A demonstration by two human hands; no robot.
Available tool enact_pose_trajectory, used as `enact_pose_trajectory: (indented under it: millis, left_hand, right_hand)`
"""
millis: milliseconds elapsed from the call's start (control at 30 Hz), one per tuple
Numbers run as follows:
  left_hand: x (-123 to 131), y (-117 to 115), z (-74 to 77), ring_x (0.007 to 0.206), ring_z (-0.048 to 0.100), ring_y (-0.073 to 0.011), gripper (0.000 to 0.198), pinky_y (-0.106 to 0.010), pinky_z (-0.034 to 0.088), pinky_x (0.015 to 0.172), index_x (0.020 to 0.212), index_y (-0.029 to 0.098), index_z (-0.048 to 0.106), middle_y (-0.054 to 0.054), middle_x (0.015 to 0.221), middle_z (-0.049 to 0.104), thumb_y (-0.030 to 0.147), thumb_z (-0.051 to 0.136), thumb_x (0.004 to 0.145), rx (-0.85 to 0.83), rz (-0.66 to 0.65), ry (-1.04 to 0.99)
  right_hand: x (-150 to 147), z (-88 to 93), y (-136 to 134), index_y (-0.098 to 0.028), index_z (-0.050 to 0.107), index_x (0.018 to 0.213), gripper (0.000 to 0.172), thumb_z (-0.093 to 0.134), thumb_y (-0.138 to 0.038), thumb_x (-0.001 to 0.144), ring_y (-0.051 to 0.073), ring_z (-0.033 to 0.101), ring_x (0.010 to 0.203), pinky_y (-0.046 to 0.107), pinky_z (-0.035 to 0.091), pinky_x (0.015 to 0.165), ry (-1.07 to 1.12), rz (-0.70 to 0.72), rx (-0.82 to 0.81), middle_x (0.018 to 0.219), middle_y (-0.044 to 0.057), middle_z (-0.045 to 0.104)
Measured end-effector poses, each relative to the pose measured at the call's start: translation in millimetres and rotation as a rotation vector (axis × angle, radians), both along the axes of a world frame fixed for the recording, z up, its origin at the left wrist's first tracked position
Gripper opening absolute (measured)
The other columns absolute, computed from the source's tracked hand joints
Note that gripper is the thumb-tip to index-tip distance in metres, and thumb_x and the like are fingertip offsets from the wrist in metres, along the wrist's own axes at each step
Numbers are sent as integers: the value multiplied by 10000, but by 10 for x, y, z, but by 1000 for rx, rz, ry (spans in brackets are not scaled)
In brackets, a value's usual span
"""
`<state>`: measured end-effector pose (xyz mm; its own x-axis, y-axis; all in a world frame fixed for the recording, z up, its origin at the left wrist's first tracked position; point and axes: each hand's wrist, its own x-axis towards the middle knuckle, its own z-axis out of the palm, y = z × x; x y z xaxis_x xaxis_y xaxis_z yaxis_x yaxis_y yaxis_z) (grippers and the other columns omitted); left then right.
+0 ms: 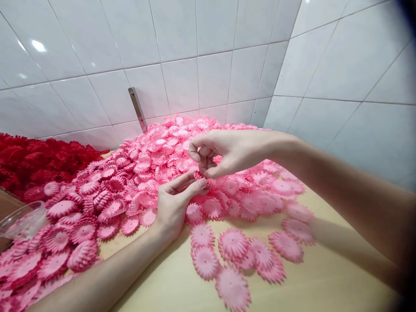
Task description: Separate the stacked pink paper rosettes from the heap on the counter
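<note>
Curled right hand (229, 149) arches over left hand (173, 206)

walls (214, 28): glossy pale tile | metal strip (138, 109): against wall | tabletop (169, 277): yellowish | glare (39, 45): upper left

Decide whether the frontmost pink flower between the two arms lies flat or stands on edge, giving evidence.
Flat: the pink flower turns its broad round face upward, its fringed edge spread around it.

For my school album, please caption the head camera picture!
Left hand and right hand close together by heaped pink flower-shaped discs, red pile far left.
</note>
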<state>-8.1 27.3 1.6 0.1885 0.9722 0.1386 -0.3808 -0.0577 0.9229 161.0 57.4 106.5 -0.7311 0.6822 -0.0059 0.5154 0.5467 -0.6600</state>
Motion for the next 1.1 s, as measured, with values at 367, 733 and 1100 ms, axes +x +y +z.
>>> enact_pose_trajectory:
  millis: [367, 733, 1100]
  left_hand:
    - [-2, 30, -28, 694, 709, -143, 230, -257, 565, 726, 907, 143, 717, -21, 753, 746, 185, 783, 692, -12, 50, -17]
    - [22, -47, 5, 637, 661, -138, 154, -253, 543, 639, 771, 135, 702, -34, 715, 701, 289, 707, 776, 42, -15, 109]
    - [1, -311, 7, 629, 649, -216, 202, -346, 495, 670, 782, 186, 755, -105, 686, 737, 328, 613, 809, 843, -76, 553]
  right_hand:
    - [44, 15, 45, -208, 426, 724, 218, 593, -69, 704, 130, 540, 663, 252, 397, 550, -7, 16, 58, 702, -22, 543]
    - [12, 3, 45, -200, 486, 712, 160, 570, -67, 681, 127, 537, 654, 251, 406, 561, -90, 11, 91, 706, -19, 572]
    - [-110, 22, 173, -197, 527, 723, 93, 555, -111, 698, 141, 543, 647, 280, 427, 574, -109, -81, 197, 714, -4, 594]
